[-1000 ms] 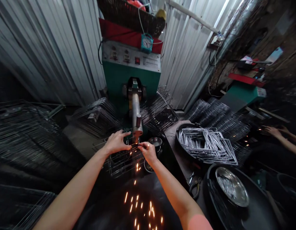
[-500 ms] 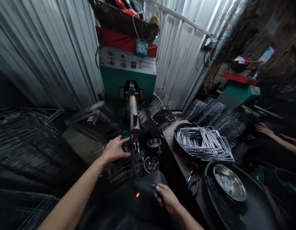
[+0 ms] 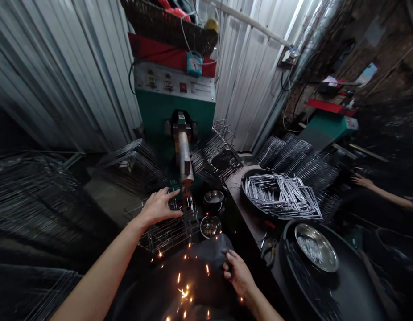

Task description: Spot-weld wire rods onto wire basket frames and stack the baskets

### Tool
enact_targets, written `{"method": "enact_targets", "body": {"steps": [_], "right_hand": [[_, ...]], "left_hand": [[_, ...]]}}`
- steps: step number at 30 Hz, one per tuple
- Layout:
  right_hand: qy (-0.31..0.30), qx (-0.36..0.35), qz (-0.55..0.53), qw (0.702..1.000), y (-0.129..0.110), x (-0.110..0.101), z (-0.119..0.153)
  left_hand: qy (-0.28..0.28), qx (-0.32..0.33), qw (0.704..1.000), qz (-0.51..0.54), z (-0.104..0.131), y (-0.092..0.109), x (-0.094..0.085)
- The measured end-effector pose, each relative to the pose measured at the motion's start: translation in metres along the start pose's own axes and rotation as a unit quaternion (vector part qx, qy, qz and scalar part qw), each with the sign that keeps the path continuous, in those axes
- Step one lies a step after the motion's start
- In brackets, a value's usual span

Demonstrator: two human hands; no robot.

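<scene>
My left hand (image 3: 159, 207) reaches over a wire frame (image 3: 166, 238), thumb and forefinger spread apart beside the welding machine's electrode arm (image 3: 185, 156). The tip of that arm comes down onto the frame. Whether my other fingers press on the wires is hidden. My right hand (image 3: 238, 272) is apart from the frame, fingers closed in a pinch on something small and dark that I cannot make out. Bright sparks (image 3: 183, 292) fly over the dark apron on my lap. Two small metal bowls, one round bowl (image 3: 210, 226) with small pieces inside and another bowl (image 3: 213, 197) behind it, sit right of the frame.
The green welding machine (image 3: 176, 104) stands ahead. Stacked wire frames (image 3: 129, 162) lie left of it, more frames (image 3: 216, 156) right. A black tray (image 3: 248, 203) holds bent wires; pliers (image 3: 268, 253) and a steel dish (image 3: 332, 263) are nearer. Another person's hand (image 3: 363, 181) shows at far right.
A single spark has become a wide spray of sparks. My right hand has shifted slightly right and up; my left hand stays nearly in place. The view has turned slightly.
</scene>
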State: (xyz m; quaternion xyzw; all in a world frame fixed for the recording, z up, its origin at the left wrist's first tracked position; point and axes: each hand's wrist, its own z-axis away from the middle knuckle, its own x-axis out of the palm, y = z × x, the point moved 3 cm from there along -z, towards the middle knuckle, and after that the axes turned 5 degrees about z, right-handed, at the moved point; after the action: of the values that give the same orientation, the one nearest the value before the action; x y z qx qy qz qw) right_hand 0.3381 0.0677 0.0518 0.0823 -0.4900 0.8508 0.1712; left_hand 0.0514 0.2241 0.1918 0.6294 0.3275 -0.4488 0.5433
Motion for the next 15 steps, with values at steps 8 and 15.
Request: {"method": "enact_targets", "body": {"steps": [8,15], "right_hand": [[0.041,-0.120,-0.030,0.992,-0.039,-0.029,-0.019],[0.131,-0.169,0.031,0.976,-0.011,-0.041,-0.014]], "left_hand": [[-0.022,-0.095,0.995,0.003,0.041,-0.073,-0.006],[-0.039,-0.090,0.992,-0.084,0.053,-0.061,0.005]]}}
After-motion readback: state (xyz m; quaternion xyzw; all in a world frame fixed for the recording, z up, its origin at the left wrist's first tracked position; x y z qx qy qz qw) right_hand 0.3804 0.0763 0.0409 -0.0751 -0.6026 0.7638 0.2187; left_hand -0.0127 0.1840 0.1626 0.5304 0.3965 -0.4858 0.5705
